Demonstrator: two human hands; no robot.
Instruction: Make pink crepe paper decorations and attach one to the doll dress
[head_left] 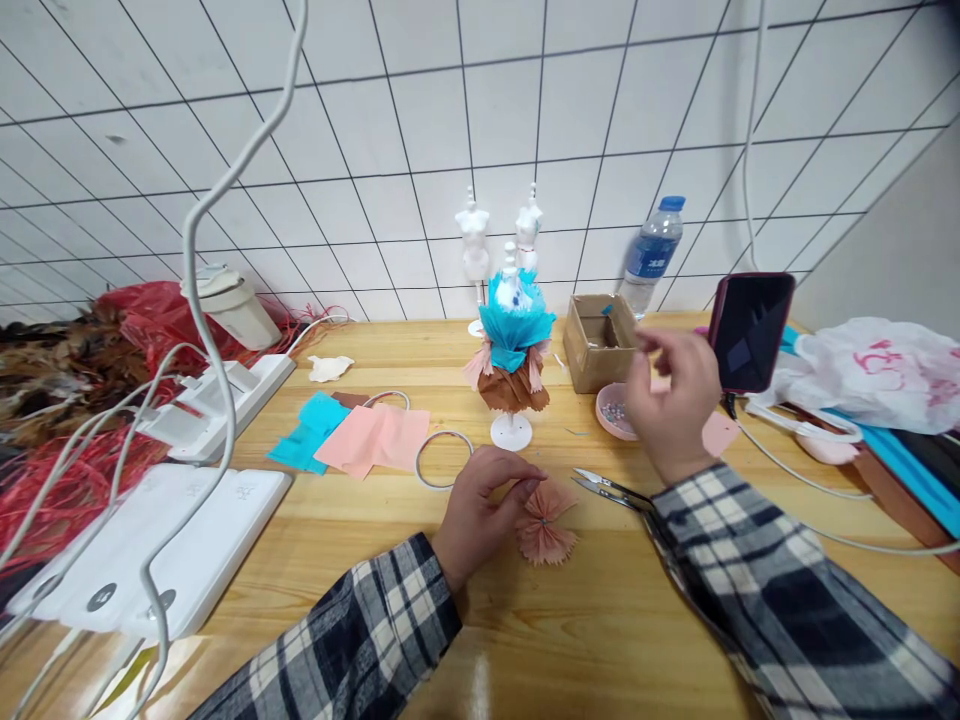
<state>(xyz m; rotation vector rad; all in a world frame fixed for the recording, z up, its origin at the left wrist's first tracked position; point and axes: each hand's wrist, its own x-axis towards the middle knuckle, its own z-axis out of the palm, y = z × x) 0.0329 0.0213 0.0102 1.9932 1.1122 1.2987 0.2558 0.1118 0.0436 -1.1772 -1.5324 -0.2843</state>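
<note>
Two hands are at work above one wooden surface (pixel 570 640), both in plaid sleeves. On the left hand (pixel 487 510), thumb and forefinger draw close together at the edge of one pink pleated paper flower (pixel 547 540), which lies on the surface just beside it; whether they pinch it, one cannot tell. On the right hand (pixel 675 400), raised near one pink dish (pixel 602 410) of beads, the fingers curl towards the thumb; whether anything sits between them is too small to tell. One pair of snips (pixel 611 488) lies between the hands. Beyond stand three white dress forms: two at the back, and one dressed form (pixel 514 335) in front, wearing blue, pink and brown paper. To the left are two hoops, one blue sheet (pixel 311 430) and one pink sheet (pixel 375 443); to the right, one cardboard box (pixel 600 365), one bottle (pixel 654 255) and one phone (pixel 750 335)
</note>
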